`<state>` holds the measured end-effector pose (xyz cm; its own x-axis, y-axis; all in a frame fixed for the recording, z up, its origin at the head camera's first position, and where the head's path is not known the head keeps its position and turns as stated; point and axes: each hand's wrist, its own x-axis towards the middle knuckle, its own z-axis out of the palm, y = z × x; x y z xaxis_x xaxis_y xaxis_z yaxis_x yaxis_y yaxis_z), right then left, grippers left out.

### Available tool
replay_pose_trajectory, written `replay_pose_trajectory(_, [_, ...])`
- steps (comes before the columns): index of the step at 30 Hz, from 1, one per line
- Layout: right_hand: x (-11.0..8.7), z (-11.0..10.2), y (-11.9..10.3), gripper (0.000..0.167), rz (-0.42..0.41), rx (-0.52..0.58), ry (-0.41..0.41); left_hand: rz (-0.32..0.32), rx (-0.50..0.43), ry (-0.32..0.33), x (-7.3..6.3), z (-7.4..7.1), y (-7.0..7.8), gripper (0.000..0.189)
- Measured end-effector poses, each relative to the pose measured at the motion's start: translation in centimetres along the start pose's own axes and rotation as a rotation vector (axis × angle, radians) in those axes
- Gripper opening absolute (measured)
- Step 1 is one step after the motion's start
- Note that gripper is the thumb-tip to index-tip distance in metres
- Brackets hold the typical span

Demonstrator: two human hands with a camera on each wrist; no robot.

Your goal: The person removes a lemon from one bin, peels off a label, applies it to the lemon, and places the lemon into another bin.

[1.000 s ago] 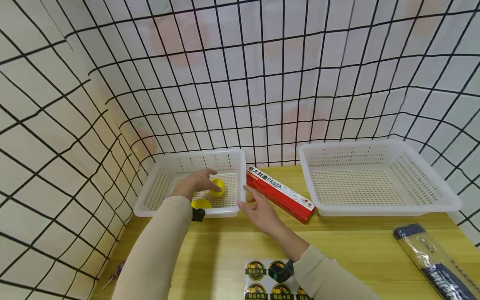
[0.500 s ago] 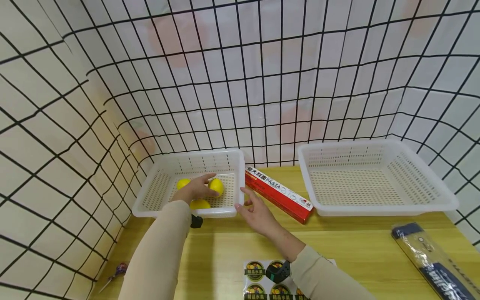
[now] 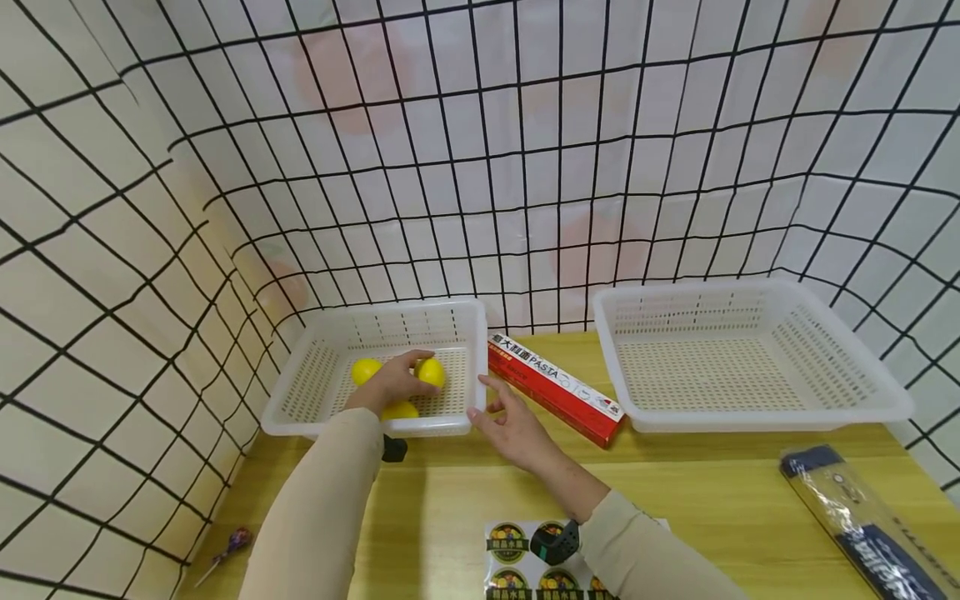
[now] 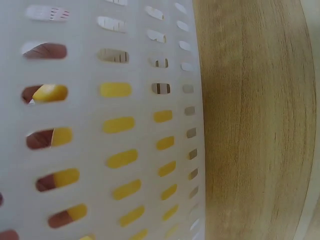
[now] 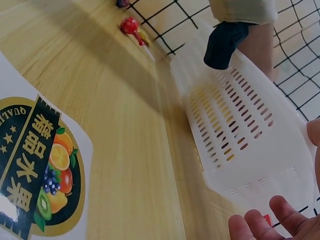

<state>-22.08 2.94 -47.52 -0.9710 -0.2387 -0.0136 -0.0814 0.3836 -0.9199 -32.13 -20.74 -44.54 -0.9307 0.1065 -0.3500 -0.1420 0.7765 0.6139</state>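
Note:
In the head view my left hand point(image 3: 397, 379) reaches into the left white plastic basket point(image 3: 483, 350). Its thumb and fingers curl round a yellow lemon point(image 3: 431, 372) near the basket's right side. Two more lemons lie by that hand: one lemon point(image 3: 365, 370) to its left, another lemon point(image 3: 400, 410) at the front wall, partly covered. Through the slots of the basket wall point(image 4: 85, 115), the left wrist view shows yellow fruit and bits of the hand. My right hand point(image 3: 516, 425) touches the basket's front right corner with thumb and forefinger; its other fingers point(image 5: 285, 212) are loosely bent, holding nothing.
A red pasta box point(image 3: 558, 387) lies slanted between the left basket and a larger white basket point(image 3: 750, 421). Fruit stickers point(image 3: 510, 546) lie at the front, a lollipop point(image 3: 236, 542) at left, a clear-and-blue packet point(image 3: 862, 517) at right. Black wire mesh point(image 3: 525, 208) surrounds the table.
My left hand has shifted slightly, bringing the left lemon into sight, and stays round the lemon by the right side. My right hand keeps its place at the corner. The head view has turned a little.

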Motion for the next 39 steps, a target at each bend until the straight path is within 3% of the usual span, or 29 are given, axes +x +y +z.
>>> replay_pose_trajectory(9, [0.0,-0.1,-0.1,0.063,-0.010,-0.010,0.003,0.019,0.077,0.015,-0.7,-0.5,0.6,0.074])
replay_pose_trajectory(15, [0.0,-0.3,-0.5,0.063,-0.001,-0.021,-0.004,0.082,0.072,0.105,-1.7,-1.0,1.2,0.078])
replay_pose_trajectory(22, [0.1,-1.1,-1.1,0.063,0.005,-0.082,-0.033,0.189,0.017,0.225,-3.8,-0.7,2.5,0.076])
replay_pose_trajectory(29, [-1.3,-3.0,-2.2,0.065,-0.006,-0.063,-0.017,0.270,-0.002,0.452,-6.3,0.9,3.9,0.076])
replay_pose_trajectory(34, [-3.6,-4.9,-2.2,0.059,-0.007,-0.119,-0.033,0.319,-0.049,0.597,-8.5,3.0,4.5,0.076])
replay_pose_trajectory(37, [-5.3,-6.0,-1.9,0.055,-0.025,-0.151,-0.075,0.339,-0.135,0.624,-9.8,4.9,4.8,0.075])
replay_pose_trajectory(39, [-6.4,-6.7,-1.6,0.052,-0.049,-0.158,-0.109,0.364,-0.217,0.608,-10.7,6.1,5.1,0.075])
